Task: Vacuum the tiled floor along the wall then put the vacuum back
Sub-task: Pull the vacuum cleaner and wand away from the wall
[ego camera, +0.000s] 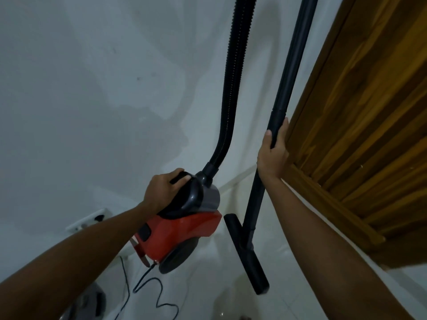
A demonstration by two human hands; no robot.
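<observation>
Against the white wall [92,88], from the head view, the left hand [165,188] is gripping the black carry handle [182,179] on top of the red canister vacuum [182,225], fingers curled over it. The body is tilting nose-up, and whether its wheel [178,257] is touching the tiled floor [288,303] cannot be told. The right hand [273,153] is wrapping around the black wand [280,105], thumb up along the tube, just beside the wooden door [358,135]. The wand's long axis is running nearly upright, top leaning toward the door, and its floor nozzle [246,252] is hanging low between canister and door. The ribbed hose [233,88] is climbing out of frame from the canister's front. The power cord [147,287] is trailing on the tiles below. Judging by this, the canister lies nearer the left hand, so setting it down falls to that hand.
</observation>
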